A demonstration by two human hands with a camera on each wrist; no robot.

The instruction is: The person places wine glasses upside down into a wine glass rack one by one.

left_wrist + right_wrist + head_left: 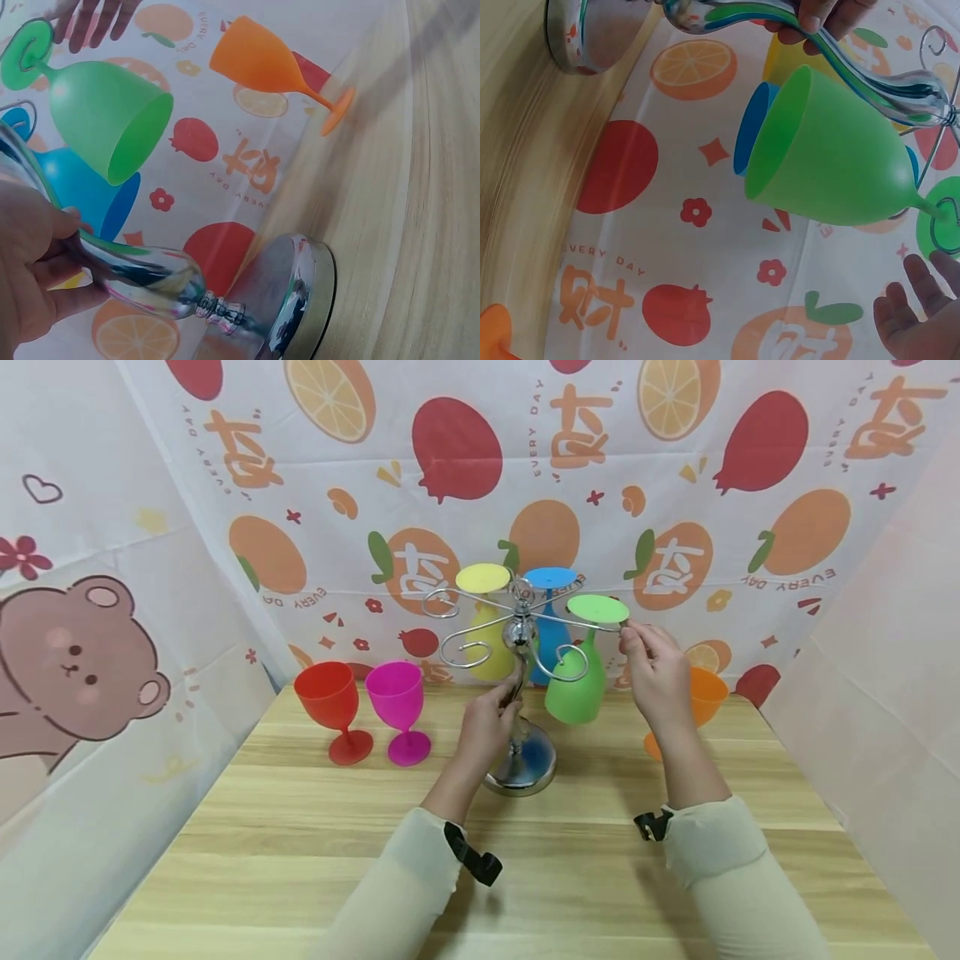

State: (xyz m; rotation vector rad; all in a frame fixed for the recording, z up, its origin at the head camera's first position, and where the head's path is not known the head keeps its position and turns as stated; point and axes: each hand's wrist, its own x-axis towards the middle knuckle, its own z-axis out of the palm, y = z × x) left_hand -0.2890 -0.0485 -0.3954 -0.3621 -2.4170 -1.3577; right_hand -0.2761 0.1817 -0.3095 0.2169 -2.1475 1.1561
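Observation:
My left hand (pixel 487 727) grips the curved stem (pixel 142 274) of a chrome goblet rack (pixel 521 633) that stands upright on its round base. Upside down from one wire arm hangs a green goblet (pixel 581 685), its foot caught in the hook. Beside the edge of that foot is my right hand (pixel 922 322), with its fingers spread and loosely bent in the right wrist view and nothing held in them. A yellow goblet (pixel 483 578) and a blue goblet (pixel 551 578) also hang inverted at the back of the rack. Two front hooks carry no goblet.
On the table (pixel 300 860), a red goblet (pixel 327 695) and a magenta goblet (pixel 395 695) stand upright to the left. An orange goblet (pixel 259 58) stands at the right, partly behind my right forearm. A fruit-printed cloth (pixel 457 447) hangs behind the table.

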